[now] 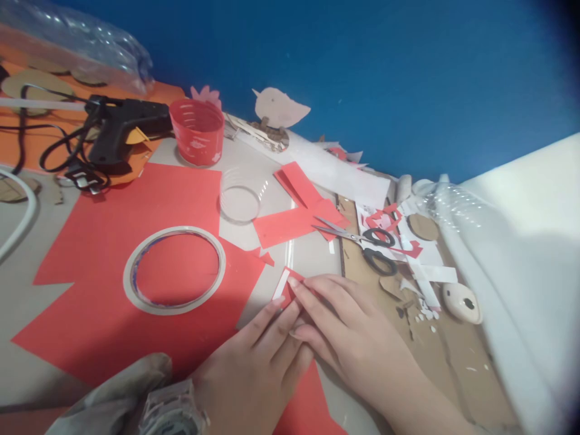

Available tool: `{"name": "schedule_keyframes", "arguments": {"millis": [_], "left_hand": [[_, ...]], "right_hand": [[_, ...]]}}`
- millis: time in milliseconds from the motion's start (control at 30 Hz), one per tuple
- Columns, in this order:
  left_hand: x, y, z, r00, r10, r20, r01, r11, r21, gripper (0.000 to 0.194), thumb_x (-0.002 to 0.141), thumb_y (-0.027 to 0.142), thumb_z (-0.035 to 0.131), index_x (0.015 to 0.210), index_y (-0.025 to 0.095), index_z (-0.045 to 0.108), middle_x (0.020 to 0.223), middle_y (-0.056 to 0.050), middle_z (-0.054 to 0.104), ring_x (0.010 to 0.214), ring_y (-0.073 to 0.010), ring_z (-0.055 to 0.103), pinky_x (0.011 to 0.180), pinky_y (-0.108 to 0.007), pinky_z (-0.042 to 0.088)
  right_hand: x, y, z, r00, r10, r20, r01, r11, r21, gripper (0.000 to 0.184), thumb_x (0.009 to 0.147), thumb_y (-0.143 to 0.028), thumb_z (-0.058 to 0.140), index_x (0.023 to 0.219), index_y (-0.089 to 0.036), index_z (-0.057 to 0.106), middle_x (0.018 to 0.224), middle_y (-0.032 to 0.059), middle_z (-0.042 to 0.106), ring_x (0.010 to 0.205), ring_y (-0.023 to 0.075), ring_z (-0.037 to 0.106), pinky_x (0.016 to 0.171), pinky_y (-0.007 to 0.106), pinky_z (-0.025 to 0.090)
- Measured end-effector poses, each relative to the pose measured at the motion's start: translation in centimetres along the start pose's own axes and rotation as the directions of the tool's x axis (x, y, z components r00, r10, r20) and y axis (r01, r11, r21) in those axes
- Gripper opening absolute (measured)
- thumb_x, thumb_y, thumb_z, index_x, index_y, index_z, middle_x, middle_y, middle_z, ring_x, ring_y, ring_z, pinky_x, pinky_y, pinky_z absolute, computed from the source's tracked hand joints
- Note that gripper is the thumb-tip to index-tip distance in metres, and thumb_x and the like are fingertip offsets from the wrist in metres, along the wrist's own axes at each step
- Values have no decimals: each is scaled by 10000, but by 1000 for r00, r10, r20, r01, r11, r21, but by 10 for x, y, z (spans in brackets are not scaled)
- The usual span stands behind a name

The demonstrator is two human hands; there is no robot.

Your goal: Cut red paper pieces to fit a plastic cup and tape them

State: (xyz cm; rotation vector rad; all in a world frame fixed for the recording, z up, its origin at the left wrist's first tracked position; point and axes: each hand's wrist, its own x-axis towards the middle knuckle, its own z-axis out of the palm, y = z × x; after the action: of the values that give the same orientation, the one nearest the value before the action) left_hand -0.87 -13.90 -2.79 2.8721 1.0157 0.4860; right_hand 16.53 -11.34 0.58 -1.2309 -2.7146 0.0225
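My left hand [254, 368] lies with its fingers stretched out over a small piece of red paper [296, 283]. A narrow white strip [281, 284] runs along that paper's left edge, close to my left index fingertip. From the right, my right hand [348, 320] rests on the same piece with its fingers extended, the fingertips next to those of the left. Much of the paper under both hands is hidden. Left of them, a roll of tape [130, 275] lies flat on large red sheets [104, 223]. Scissors [357, 237] with black handles lie beyond my right hand.
A black glue gun [122, 127] with a cord sits at the back left beside a red cup [198, 136]. A clear plastic ring [240, 202] and cut red strips [285, 223] lie ahead. Cardboard [457, 362] with scraps and a whitish device [462, 303] are at right.
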Motion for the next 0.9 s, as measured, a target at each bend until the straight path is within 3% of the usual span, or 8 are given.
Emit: {"name": "schedule_keyframes", "arguments": {"millis": [300, 900], "left_hand": [[3, 0, -3, 1000, -15, -14, 15, 1000, 19, 340, 929, 215, 323, 1010, 226, 653, 1143, 62, 652, 1142, -141, 491, 1043, -312, 160], [1, 1, 0, 1000, -2, 9, 2, 1000, 8, 340, 925, 229, 343, 1121, 227, 620, 1186, 37, 627, 1193, -166, 452, 1061, -331, 154]], "right_hand": [[-1, -2, 0, 1000, 8, -6, -8, 1000, 6, 401, 878, -289, 502, 1199, -52, 532, 1105, 133, 579, 1035, 259, 475, 883, 409, 442], [3, 0, -1, 997, 38, 69, -44, 996, 80, 442, 885, -358, 463, 1251, -113, 501, 1082, 112, 503, 1004, 241, 435, 894, 389, 403]]}}
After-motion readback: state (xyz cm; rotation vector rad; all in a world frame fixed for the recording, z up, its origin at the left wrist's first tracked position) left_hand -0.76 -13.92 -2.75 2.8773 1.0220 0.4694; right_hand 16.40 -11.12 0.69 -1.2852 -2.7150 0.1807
